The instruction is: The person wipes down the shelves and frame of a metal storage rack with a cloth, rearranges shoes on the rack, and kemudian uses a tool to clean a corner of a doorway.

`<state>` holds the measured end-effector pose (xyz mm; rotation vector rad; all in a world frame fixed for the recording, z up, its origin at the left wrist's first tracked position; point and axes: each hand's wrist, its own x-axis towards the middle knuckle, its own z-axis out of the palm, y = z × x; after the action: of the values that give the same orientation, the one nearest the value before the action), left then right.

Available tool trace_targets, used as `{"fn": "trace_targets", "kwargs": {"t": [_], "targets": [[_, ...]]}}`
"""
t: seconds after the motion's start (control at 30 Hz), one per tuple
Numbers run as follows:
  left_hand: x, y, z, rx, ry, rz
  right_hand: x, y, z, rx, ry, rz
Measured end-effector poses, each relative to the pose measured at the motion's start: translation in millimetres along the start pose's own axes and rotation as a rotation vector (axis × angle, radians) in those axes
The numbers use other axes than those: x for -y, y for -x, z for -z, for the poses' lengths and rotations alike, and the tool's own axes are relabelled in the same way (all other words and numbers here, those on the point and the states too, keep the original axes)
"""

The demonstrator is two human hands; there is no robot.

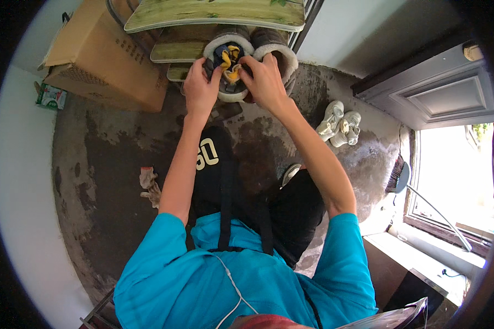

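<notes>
Two dark boots with pale fleece lining stand side by side at the shelf rack's right end. Inside the opening of the left boot (234, 95) lies a yellow and dark blue cloth (227, 57). My left hand (201, 84) is at that boot's left rim, its thumb against the cloth. The fingers of my right hand (265, 80) pinch the cloth's yellow edge from the right, beside the right boot (287, 61). How firmly my left fingers grip is hard to tell. The lower parts of both boots are hidden.
A tiered rack with wood-patterned shelves (214, 16) stands ahead, with a large cardboard box (103, 66) to its left. White sneakers (339, 123) sit on the floor at right. A crumpled glove (149, 185) lies at left. A broom (402, 177) leans near the bright doorway.
</notes>
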<state>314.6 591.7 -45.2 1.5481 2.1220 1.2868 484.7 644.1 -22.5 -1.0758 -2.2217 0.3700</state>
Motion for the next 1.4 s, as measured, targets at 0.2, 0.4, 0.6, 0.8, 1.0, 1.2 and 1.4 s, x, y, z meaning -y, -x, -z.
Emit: {"fn": "trace_targets", "kwargs": {"t": [0.2,0.4,0.6,0.8,1.0,1.2,1.4], "targets": [[20.5,-33.1,-29.1,-0.059,-0.029,-0.035,-17.3,-22.6,-27.7,-0.072,0.115,-0.041],[16.0,-11.2,-41.5,-0.102,0.025,0.065,-18.2,-19.6,-38.5,-0.038,0.125,-0.102],[16.6,25.8,-45.0,-0.147,-0.021,-0.051,-9.1,-11.1,-51.3,-0.2,0.019,-0.009],[21.1,12.9,-35.9,-0.09,-0.011,-0.038,-6.1,-22.5,-48.6,-0.126,-0.055,-0.083],[3.9,-15.8,-44.2,-0.028,-0.008,-0.048,-38.9,-24.5,-42.6,-0.149,0.094,-0.098],[-8.6,36.5,-64.7,-0.183,-0.013,-0.43,-50.4,52.6,32.0,-0.1,-0.039,0.175],[-65.0,97.5,-177.6,0.321,0.365,-0.563,-169.9,175.7,75.0,0.049,-0.132,-0.428]]}}
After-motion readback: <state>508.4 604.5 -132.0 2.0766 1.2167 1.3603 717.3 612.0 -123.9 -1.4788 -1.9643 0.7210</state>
